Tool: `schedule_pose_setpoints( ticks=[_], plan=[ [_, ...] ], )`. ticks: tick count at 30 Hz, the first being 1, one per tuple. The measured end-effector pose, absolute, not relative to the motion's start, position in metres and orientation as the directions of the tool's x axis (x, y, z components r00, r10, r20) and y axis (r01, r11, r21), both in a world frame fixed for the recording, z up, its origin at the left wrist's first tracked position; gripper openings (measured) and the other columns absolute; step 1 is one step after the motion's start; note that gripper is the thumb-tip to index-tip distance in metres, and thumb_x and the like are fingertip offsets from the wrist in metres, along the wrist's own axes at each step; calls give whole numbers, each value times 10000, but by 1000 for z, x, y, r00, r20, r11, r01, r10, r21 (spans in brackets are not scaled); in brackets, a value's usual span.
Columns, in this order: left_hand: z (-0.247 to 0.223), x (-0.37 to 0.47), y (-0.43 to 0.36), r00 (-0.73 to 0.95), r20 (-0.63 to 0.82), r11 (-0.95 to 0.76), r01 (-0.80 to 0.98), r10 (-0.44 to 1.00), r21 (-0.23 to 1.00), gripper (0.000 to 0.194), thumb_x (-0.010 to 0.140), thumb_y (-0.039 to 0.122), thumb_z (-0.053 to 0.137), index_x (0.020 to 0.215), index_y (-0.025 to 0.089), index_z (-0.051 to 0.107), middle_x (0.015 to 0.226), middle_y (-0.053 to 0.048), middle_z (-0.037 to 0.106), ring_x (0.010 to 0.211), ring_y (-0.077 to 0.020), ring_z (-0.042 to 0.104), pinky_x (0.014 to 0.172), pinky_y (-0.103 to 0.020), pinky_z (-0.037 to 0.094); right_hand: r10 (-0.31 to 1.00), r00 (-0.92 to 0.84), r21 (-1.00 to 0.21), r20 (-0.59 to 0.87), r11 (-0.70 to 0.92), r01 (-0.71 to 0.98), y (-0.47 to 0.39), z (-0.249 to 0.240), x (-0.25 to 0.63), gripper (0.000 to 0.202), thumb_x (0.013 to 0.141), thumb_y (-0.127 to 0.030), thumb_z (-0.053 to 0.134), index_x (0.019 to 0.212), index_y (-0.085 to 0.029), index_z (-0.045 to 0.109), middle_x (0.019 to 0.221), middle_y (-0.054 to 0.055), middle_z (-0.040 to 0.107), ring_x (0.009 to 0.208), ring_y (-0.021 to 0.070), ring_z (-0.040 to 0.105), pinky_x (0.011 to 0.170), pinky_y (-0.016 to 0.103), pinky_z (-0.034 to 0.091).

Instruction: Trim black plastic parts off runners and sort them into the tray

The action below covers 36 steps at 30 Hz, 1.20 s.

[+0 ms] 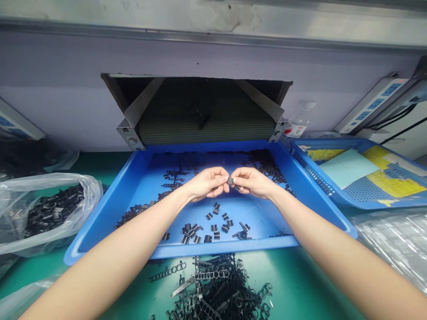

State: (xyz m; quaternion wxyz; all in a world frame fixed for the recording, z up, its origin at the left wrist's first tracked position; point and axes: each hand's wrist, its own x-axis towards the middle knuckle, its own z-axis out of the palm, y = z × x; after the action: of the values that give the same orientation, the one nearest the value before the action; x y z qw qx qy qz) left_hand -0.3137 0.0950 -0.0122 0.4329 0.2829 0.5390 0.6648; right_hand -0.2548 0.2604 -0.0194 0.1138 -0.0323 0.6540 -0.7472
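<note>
The left hand and right hand pinch a small black part, fingers nearly closed on it. Beneath sits a blue tray.

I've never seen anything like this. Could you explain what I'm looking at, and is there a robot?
There is no robot here: a person works with two bare hands. The single picture comes from a camera worn on the head, looking forward and down past the forearms. The left hand and right hand meet over a blue tray, fingertips pinching a small dark piece. More black pieces lie in the tray. In front, on the green table, is a heap of black frames. A clear bag of black parts sits at left. Behind the tray is what looks like a conveyor belt.
</note>
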Motion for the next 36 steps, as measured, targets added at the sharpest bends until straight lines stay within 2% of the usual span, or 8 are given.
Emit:
schedule_pose_setpoints(
  ticks=[14,18,22,25,27,31,34,36],
  plan=[
    [-15,-317,94,-420,-65,-24,-202,905,979,334,680,428,642,741,146,474,600,33,521,367,-12,346,339,-143,214,-240,-966,-984,-97,-124,130,263,-19,-253,312,574,-368,741,663,-118,578,570,-16,575,389,22,406,352,164,246],
    [-13,-315,95,-431,-77,30,-115,899,993,304,716,437,570,755,164,443,588,39,480,379,-31,325,355,-163,215,-238,-965,-979,-107,-142,144,263,-19,-254,303,585,-363,737,656,-117,575,568,-13,573,382,18,388,350,163,230],
    [-10,-315,97,-498,-99,147,59,861,987,184,798,361,411,746,185,420,609,35,465,394,-57,313,386,-192,220,-233,-966,-968,-112,-195,159,259,-17,-253,319,570,-368,742,648,-125,552,562,-14,552,396,23,365,353,167,211],
    [-8,-315,99,-582,-101,295,249,807,922,165,788,248,405,635,189,410,567,37,451,445,-86,332,446,-216,225,-212,-970,-954,-116,-247,168,256,-18,-255,320,576,-373,725,638,-139,516,552,-26,502,413,31,347,351,167,185],
    [-8,-315,98,-605,-113,398,361,788,844,230,753,201,445,536,189,372,495,41,412,465,-104,326,476,-232,214,-185,-975,-946,-125,-275,174,255,-18,-257,302,596,-359,693,621,-152,475,558,-30,462,425,36,330,347,166,161],
    [-7,-318,91,-518,-247,525,503,819,686,341,655,249,604,419,189,365,391,43,354,432,-116,310,466,-247,195,-123,-980,-939,-155,-291,185,258,-19,-260,241,637,-328,558,588,-182,371,565,-36,380,420,43,260,333,170,127],
    [-8,-317,86,-482,-336,579,555,809,598,274,506,302,738,530,197,486,434,46,417,438,-126,361,444,-232,206,-105,-979,-948,-176,-250,197,261,-20,-261,219,643,-343,454,574,-204,300,544,-35,339,407,58,212,317,180,109],
    [-11,-314,87,-484,-364,603,574,795,553,335,439,303,774,630,206,515,468,55,420,430,-123,364,430,-221,212,-106,-975,-959,-193,-190,211,262,-21,-261,237,652,-375,413,568,-212,263,535,-29,346,403,67,209,310,185,102]
  ],
)
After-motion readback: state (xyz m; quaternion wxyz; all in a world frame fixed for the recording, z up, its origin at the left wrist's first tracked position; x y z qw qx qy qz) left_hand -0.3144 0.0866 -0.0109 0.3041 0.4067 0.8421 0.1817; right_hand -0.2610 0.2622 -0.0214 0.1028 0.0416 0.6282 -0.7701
